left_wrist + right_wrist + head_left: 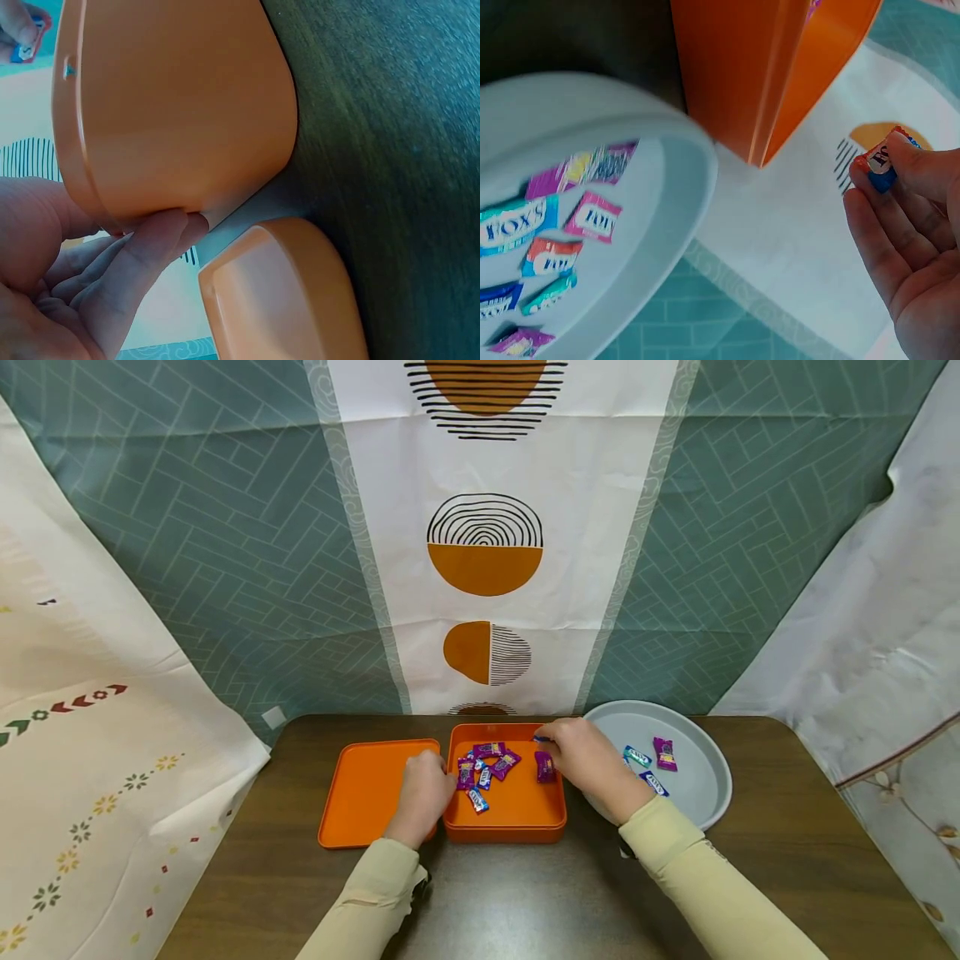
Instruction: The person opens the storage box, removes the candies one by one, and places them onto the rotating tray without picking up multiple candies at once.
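Observation:
My left hand holds the left wall of an open orange box, its fingertips against the wall in the left wrist view. Purple candies and small blue-and-white ones lie inside, mostly toward the left. Over the box's back right corner is my right hand. Between thumb and finger it pinches a small wrapped candy in a red, white and blue wrapper. To the right, a round grey tray bears several more candies, partly hidden by the right arm in the head view.
A shallow orange lid-like tray lies just left of the box, close to my left hand. The brown wooden table extends in front. A patterned cloth hangs along its back edge.

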Demonstrator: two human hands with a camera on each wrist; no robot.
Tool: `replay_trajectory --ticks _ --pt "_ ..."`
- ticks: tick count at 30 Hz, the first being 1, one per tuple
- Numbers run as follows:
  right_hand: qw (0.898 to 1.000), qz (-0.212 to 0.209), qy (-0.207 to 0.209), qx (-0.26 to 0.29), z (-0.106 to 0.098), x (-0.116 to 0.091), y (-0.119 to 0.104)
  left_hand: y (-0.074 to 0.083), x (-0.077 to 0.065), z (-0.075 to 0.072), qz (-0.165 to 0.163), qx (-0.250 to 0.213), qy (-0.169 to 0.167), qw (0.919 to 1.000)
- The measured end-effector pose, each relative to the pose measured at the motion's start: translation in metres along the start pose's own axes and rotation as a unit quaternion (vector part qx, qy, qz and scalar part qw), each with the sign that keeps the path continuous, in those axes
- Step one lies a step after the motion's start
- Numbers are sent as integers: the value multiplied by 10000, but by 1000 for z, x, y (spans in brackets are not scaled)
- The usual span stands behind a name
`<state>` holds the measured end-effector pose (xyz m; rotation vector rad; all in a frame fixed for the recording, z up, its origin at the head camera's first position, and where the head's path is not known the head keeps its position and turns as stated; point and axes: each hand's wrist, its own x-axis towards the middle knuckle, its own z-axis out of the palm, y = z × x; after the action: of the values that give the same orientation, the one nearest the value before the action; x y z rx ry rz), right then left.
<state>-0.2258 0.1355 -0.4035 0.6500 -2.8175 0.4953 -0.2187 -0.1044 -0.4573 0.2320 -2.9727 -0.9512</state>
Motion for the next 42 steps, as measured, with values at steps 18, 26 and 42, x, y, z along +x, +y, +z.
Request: replay_trajectory --ticks 18,26,42 --pt "9934 722 658 595 -24 -4 36 -3 -1 0 -61 -50 -47 10000" --pt "9865 1247 894 578 -32 -17 68 -3 -1 0 -77 -10 -18 10000" --pt "9739 2214 501 35 -17 -39 121 0 -1 0 -64 -35 2 10000"
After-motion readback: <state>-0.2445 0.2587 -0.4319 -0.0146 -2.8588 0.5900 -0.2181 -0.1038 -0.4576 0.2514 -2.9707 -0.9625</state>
